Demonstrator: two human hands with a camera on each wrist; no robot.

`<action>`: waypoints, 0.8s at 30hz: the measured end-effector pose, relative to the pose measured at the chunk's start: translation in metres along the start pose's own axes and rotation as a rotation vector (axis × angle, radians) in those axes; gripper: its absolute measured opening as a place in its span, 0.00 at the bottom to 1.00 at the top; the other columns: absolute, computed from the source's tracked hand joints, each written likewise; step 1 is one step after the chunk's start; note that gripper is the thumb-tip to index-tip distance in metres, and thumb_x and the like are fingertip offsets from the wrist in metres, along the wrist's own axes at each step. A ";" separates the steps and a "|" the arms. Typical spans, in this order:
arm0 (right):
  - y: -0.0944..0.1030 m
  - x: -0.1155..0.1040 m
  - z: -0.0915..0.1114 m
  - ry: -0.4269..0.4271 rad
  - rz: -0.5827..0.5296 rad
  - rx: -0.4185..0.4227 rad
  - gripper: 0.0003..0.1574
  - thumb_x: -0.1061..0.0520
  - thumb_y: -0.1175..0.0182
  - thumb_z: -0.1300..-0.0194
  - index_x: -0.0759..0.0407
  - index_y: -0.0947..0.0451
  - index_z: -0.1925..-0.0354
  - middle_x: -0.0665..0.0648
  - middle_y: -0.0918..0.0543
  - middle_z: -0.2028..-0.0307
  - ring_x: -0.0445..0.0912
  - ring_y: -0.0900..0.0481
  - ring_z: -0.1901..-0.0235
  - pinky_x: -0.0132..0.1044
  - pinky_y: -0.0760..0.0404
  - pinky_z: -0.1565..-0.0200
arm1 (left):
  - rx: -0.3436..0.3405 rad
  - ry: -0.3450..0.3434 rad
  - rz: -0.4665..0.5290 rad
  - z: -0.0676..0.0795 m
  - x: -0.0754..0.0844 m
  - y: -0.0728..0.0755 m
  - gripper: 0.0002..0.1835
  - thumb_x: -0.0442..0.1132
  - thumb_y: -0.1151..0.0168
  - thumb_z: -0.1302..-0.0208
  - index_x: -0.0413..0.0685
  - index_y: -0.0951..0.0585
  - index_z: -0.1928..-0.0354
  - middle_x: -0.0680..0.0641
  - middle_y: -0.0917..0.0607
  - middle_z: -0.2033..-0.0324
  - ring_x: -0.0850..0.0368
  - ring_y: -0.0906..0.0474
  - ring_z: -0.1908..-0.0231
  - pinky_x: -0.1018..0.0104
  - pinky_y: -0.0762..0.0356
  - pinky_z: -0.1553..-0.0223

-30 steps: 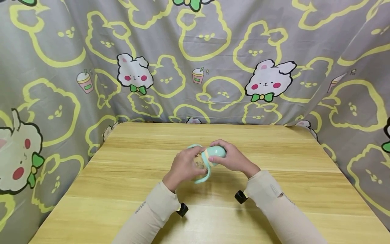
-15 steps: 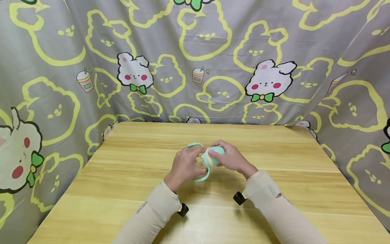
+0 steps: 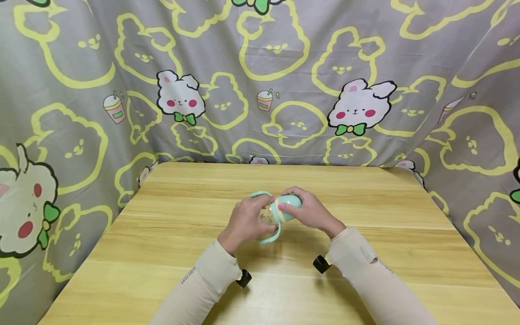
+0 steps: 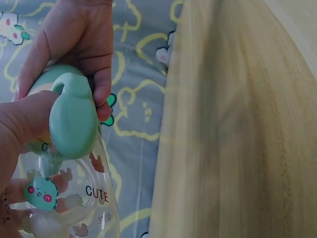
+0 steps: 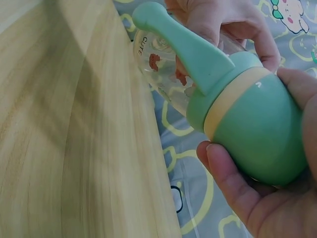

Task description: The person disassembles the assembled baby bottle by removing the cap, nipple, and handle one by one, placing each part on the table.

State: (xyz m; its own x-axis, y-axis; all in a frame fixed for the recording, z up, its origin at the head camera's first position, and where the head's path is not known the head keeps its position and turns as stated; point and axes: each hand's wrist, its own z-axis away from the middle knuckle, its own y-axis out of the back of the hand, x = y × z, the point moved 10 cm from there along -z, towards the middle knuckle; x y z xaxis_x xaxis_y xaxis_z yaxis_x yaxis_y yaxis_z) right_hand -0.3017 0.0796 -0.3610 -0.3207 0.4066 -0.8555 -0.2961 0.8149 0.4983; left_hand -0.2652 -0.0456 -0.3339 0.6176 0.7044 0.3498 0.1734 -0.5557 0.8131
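Observation:
A baby bottle (image 3: 266, 215) with a clear printed body, two mint-green handles and a mint-green cap (image 5: 262, 124) lies tilted between my hands, over the middle of the table. My left hand (image 3: 245, 222) grips the clear body, its thumb near the collar below one handle (image 4: 74, 116). Curled around the domed cap are the fingers of my right hand (image 3: 310, 211). A cream ring (image 5: 232, 101) runs between cap and collar. Through the clear wall in the left wrist view, a small dinosaur print (image 4: 41, 193) and the word CUTE show.
The wood-grain table (image 3: 183, 189) spreads under both forearms. A grey curtain (image 3: 227, 54) with rabbit prints hangs behind it and along both sides. Black wrist devices (image 3: 243, 278) jut from the cream sleeves (image 3: 365, 262).
Both hands stay around the bottle in nearly the same place. The right thumb moves up the cap's edge, then back down; the bottle shifts only slightly.

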 end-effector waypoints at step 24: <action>0.002 -0.010 0.005 0.103 -0.003 -0.010 0.20 0.52 0.37 0.35 0.60 0.25 0.48 0.59 0.23 0.64 0.48 0.25 0.72 0.41 0.22 0.71 | -0.069 0.028 0.123 0.001 -0.002 -0.003 0.33 0.48 0.22 0.59 0.50 0.20 0.46 0.49 0.13 0.60 0.52 0.16 0.62 0.63 0.22 0.65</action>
State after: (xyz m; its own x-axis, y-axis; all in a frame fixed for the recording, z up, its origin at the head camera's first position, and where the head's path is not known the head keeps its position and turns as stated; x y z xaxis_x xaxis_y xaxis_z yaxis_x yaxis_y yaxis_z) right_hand -0.2948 0.0789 -0.3527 -0.4107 0.3585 -0.8383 -0.3066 0.8116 0.4973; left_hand -0.2665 -0.0458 -0.3381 0.6093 0.6456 0.4603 0.0439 -0.6071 0.7934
